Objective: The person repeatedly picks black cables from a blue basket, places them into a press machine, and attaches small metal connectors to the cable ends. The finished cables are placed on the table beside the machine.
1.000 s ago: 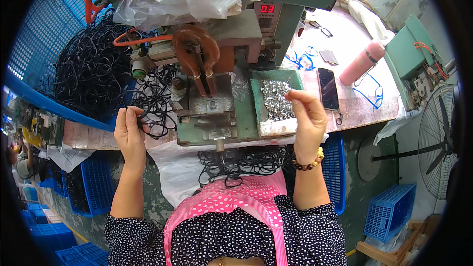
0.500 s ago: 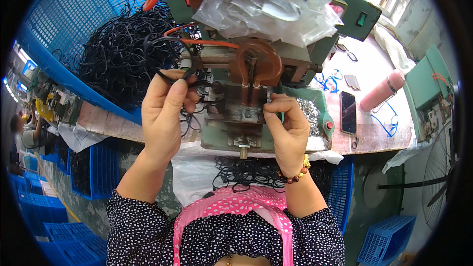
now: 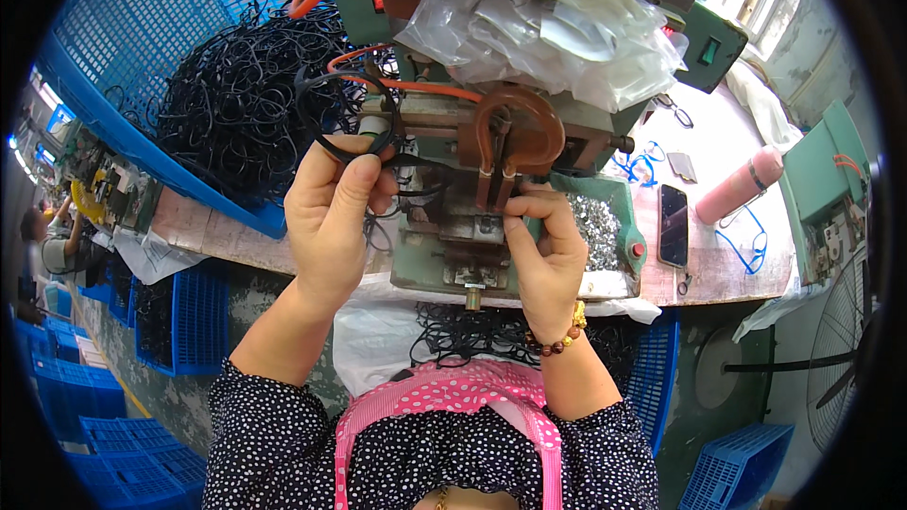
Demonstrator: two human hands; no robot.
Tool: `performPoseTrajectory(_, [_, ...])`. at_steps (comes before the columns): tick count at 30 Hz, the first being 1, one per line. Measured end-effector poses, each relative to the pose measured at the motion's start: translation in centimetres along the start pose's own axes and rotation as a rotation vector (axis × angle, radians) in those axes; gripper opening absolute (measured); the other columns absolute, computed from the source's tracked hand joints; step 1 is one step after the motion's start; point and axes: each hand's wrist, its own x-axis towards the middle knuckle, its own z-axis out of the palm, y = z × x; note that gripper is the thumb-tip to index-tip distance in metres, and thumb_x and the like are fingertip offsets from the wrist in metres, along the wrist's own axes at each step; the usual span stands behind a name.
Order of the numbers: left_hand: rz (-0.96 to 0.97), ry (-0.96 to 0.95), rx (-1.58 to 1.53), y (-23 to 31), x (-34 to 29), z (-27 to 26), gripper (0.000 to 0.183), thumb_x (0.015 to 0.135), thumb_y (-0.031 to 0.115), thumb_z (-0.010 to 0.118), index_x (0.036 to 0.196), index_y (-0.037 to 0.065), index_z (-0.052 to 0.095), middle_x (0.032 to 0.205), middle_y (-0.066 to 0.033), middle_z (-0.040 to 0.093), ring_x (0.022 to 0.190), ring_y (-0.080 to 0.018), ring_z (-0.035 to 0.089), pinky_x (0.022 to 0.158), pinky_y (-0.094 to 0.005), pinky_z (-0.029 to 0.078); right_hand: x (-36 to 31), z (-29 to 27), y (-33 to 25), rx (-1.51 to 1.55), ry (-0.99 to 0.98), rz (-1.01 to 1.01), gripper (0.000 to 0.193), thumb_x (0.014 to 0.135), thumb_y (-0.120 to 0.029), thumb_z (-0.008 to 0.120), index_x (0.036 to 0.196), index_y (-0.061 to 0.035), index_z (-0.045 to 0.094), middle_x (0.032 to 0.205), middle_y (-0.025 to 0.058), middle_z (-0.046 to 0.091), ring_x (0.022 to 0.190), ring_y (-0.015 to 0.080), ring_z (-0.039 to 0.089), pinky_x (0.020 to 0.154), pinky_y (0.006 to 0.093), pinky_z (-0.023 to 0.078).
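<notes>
My left hand (image 3: 331, 212) pinches a black plastic eyeglass frame (image 3: 416, 162) between thumb and fingers. One of its round rims stands up above the fingers, and the rest stretches right toward the metal fixture of a green bench machine (image 3: 416, 269). Above that fixture hangs a brown looped tube (image 3: 552, 137), its two legs pointing down at the work spot. On the fixture's right side my right hand (image 3: 550, 250) is closed, thumb against forefinger, close to the tube's legs. What those fingertips hold, if anything, is hidden.
Tangled black frames fill a large blue basket (image 3: 142, 146) at left. Clear plastic bags (image 3: 557, 38) lie over the machine. Right of it are a tray of small metal parts (image 3: 590, 227), a phone (image 3: 673, 227), a pink bottle (image 3: 742, 186) and a standing fan (image 3: 836, 349).
The whole view has shifted slightly, with the machine now farther right. Relative to it, my right hand sits a little closer to the tube's legs. My left hand keeps its hold on the eyeglass frame.
</notes>
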Motion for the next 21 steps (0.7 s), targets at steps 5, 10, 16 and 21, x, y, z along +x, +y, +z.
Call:
performPoseTrajectory(5, [0.007,0.002,-0.005,-0.3,-0.1,-0.1,0.02,0.104,0.016,0.061,0.118,0.002,0.063,0.104,-0.004,0.069,0.078,-0.006,0.059,0.067,-0.0205,0.047,0.0,0.4,0.1,0.009,0.067,0.0,0.013,0.084,0.006,0.069,0.095,-0.0021,0.07,0.1,0.0093,0.067,0.111,0.0275,0.061,0.113,0.0448,0.038])
performPoseTrajectory(10, [0.02,-0.002,-0.014,-0.4,-0.1,-0.1,0.021,0.104,0.015,0.061,0.12,0.002,0.062,0.106,-0.0047,0.069,0.079,-0.0061,0.059,0.067,-0.0205,0.047,-0.2,0.3,0.4,0.015,0.051,0.002,0.016,0.084,0.007,0.069,0.098,-0.0017,0.069,0.1,0.0084,0.067,0.111,0.0254,0.061,0.114,0.0452,0.036])
performPoseTrajectory(16, [0.023,-0.005,-0.007,-0.4,-0.1,0.0,0.021,0.104,0.015,0.061,0.12,0.002,0.062,0.106,-0.005,0.069,0.078,-0.0062,0.059,0.067,-0.0205,0.047,-0.4,1.1,-0.1,0.15,-0.006,0.17,0.037,0.089,0.009,0.066,0.124,0.002,0.054,0.112,0.0067,0.062,0.104,0.0144,0.058,0.095,0.0277,0.046])
performPoseTrajectory(21, [0.023,0.003,-0.014,-0.4,-0.1,0.2,0.019,0.105,0.014,0.059,0.118,0.001,0.061,0.102,-0.0047,0.069,0.076,-0.0064,0.057,0.066,-0.0207,0.046,0.2,1.4,-0.9,0.303,-0.03,0.266,0.049,0.088,0.009,0.066,0.133,0.0016,0.046,0.114,0.0069,0.062,0.103,0.0131,0.058,0.092,0.0269,0.048])
